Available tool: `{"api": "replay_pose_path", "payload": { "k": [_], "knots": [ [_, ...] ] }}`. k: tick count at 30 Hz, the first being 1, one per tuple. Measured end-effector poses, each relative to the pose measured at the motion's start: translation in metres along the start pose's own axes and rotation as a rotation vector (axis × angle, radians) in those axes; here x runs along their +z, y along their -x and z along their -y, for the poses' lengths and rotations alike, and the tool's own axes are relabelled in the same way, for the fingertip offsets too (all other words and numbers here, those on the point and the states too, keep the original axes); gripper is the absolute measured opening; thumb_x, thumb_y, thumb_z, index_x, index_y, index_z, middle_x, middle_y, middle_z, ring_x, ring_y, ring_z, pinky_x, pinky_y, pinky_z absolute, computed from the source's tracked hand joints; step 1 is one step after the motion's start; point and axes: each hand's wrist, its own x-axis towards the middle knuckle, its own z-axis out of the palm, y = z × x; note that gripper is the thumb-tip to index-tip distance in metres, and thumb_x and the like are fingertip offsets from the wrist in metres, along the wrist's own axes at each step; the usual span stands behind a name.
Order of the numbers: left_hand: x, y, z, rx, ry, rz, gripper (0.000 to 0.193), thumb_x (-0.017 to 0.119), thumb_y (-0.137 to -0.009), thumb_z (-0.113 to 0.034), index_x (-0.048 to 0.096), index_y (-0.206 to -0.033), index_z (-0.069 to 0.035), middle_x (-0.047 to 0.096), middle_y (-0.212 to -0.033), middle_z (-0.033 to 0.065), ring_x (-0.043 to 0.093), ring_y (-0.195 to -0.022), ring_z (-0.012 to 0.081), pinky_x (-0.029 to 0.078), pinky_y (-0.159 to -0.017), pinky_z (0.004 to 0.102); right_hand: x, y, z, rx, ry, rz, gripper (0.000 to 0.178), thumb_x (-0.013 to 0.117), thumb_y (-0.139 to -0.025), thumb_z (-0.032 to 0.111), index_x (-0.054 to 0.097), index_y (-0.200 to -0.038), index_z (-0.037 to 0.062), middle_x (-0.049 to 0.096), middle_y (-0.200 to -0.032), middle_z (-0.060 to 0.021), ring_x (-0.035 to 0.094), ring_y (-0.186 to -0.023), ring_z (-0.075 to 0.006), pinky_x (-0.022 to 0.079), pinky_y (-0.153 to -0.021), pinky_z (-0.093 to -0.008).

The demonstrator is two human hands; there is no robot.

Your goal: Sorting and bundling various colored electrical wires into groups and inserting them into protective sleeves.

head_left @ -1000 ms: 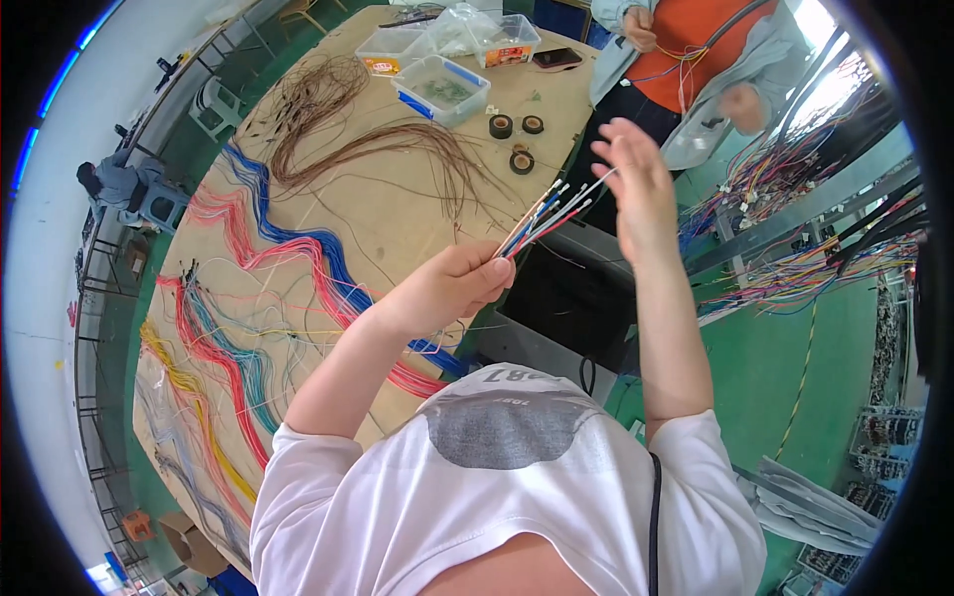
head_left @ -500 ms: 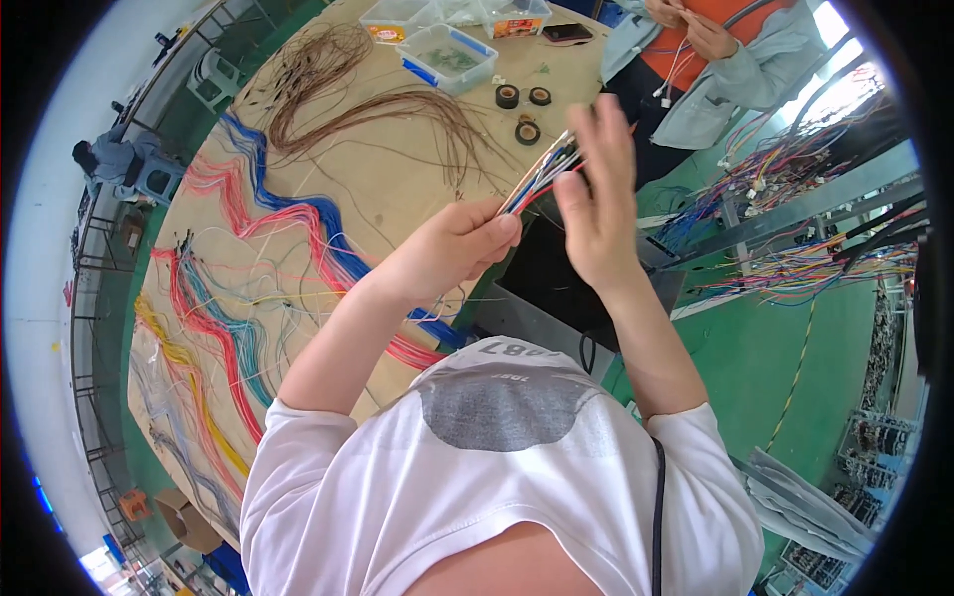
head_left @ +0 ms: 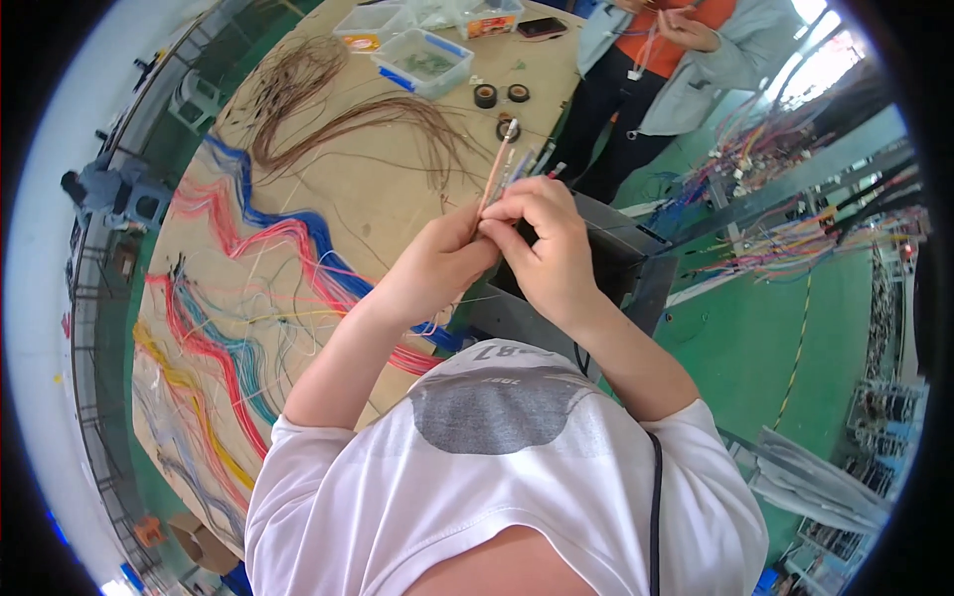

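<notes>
In front of my chest, a small bundle of coloured wires (head_left: 494,171) points up and away, with a pinkish-tan strand standing apart from the rest. My left hand (head_left: 437,263) is closed around the bundle's lower part. Thumb and fingertips of my right hand (head_left: 545,243) are pinched on the wires right beside the left fingers, and the two hands touch or nearly touch. Several wire ends fan out above the right fingers, slightly blurred. The gripped stretch is hidden inside both hands. Blue wires (head_left: 323,238) and pink-red wires (head_left: 298,238) lie on the table left of my left hand.
Brown wires (head_left: 393,114) spread over the tabletop (head_left: 358,189). Beyond them are a clear plastic box (head_left: 427,68), black tape rolls (head_left: 485,96) and a phone (head_left: 542,28). A co-worker (head_left: 651,70) stands at the far right. Wires hang on a metal rack (head_left: 785,189).
My right hand, raised and open before, has come down and left to pinch the wires beside my left hand. The pinkish-tan strand now stands more upright. The view has shifted slightly.
</notes>
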Motion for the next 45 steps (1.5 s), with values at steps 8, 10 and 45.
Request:
{"api": "replay_pose_path", "payload": {
  "k": [8, 10, 45],
  "knots": [
    [0.005, -0.003, 0.008, -0.085, 0.099, 0.123, 0.022, 0.039, -0.088, -0.022, 0.048, -0.095, -0.003, 0.035, -0.060, -0.0065, 0.029, -0.050, 0.0018, 0.022, -0.043, 0.0172, -0.019, 0.001, -0.029, 0.225, -0.033, -0.391, 0.008, 0.053, -0.078, 0.006, 0.051, -0.084, 0.0013, 0.049, -0.079, -0.0025, 0.042, -0.062, -0.0049, 0.036, -0.056, -0.0178],
    [0.010, -0.010, 0.011, -0.150, 0.047, 0.061, 0.020, 0.039, -0.088, -0.021, 0.049, -0.091, -0.004, 0.035, -0.060, -0.0066, 0.029, -0.051, 0.0016, 0.022, -0.043, 0.0167, -0.025, 0.011, -0.037, 0.398, -0.271, -0.469, 0.024, 0.049, -0.080, 0.009, 0.045, -0.102, 0.0014, 0.049, -0.087, -0.0036, 0.046, -0.070, -0.0061, 0.038, -0.061, -0.0184],
    [0.026, -0.085, 0.151, -0.543, 0.402, -0.134, 0.024, 0.037, -0.088, -0.029, 0.040, -0.071, -0.013, 0.021, -0.048, -0.0058, 0.014, -0.034, 0.0034, 0.013, -0.026, 0.0179, -0.430, 0.382, 0.271, 0.655, 2.096, -1.107, 0.043, 0.057, -0.075, 0.010, 0.039, -0.112, -0.0020, 0.040, -0.109, -0.0171, 0.043, -0.095, -0.0267, 0.038, -0.080, -0.0340]
  ]
}}
